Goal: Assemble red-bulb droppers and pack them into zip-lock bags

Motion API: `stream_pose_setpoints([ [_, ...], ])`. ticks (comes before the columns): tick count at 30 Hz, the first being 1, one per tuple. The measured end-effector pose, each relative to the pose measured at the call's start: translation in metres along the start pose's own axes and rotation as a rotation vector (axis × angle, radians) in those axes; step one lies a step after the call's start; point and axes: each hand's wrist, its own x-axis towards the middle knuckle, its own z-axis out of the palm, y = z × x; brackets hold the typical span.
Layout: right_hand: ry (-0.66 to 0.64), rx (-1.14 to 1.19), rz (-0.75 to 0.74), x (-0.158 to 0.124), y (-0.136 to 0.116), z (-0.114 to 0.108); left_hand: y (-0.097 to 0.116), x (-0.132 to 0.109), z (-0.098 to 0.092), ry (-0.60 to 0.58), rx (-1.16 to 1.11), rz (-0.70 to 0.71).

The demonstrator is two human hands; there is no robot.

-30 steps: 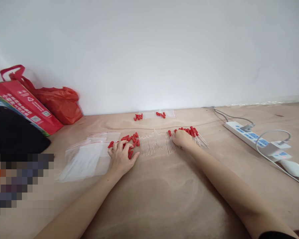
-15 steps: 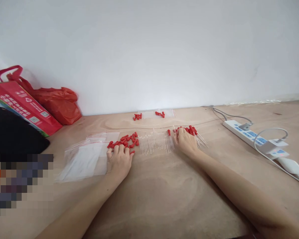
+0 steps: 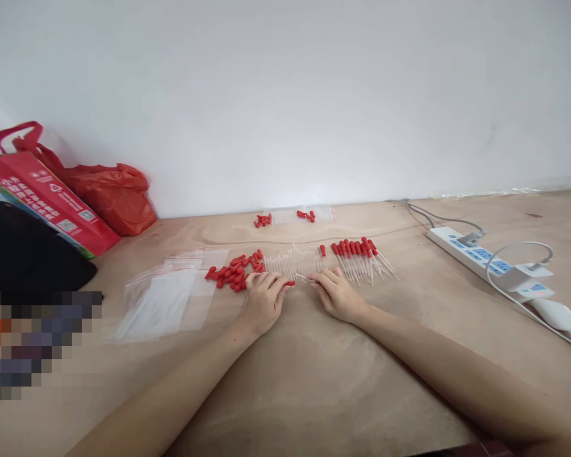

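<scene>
My left hand pinches a red bulb, my right hand a thin tube, over wood-grained tabletop; pale wall beyond them.

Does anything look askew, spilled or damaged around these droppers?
One red-bulbed dropper lies apart from the capped group, beside the bare tubes; the group's rightmost ones slant out of line. I see no spill or breakage.

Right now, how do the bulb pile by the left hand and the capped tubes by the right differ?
The bulb pile is plain red; the capped tubes have red tops on pale stems. The bulb pile lies jumbled; the capped tubes lie roughly side by side. Both rest on the table.
</scene>
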Motion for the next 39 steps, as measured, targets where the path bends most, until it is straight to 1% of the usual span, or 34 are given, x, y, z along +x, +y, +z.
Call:
stream_pose_setpoints([
  [4, -0.003, 0.02, -0.002, 0.0001, 0.0002, -0.0006, -0.0009, 0.0003, -0.0005, 0.005, -0.023, -0.017],
  [18, -0.013, 0.015, -0.104, -0.0004, -0.0008, -0.0026, -0.0004, -0.0012, -0.0024, -0.011, -0.087, -0.008],
  [25, 0.005, 0.07, -0.122, -0.0037, 0.0023, -0.0013, -0.002, -0.0017, -0.003, -0.019, -0.156, 0.025],
  [29, 0.006, 0.084, -0.146, -0.0055, 0.0048, -0.0017, -0.0038, -0.002, -0.0022, -0.04, -0.221, 0.074],
  [34, -0.018, 0.0, -0.186, -0.0044, 0.0076, -0.0051, -0.0043, -0.0024, -0.0025, -0.054, -0.24, 0.124],
  [39, 0.02, -0.209, -0.265, -0.0008, 0.0031, -0.0093, -0.0038, -0.0021, -0.0035, -0.081, -0.193, 0.114],
])
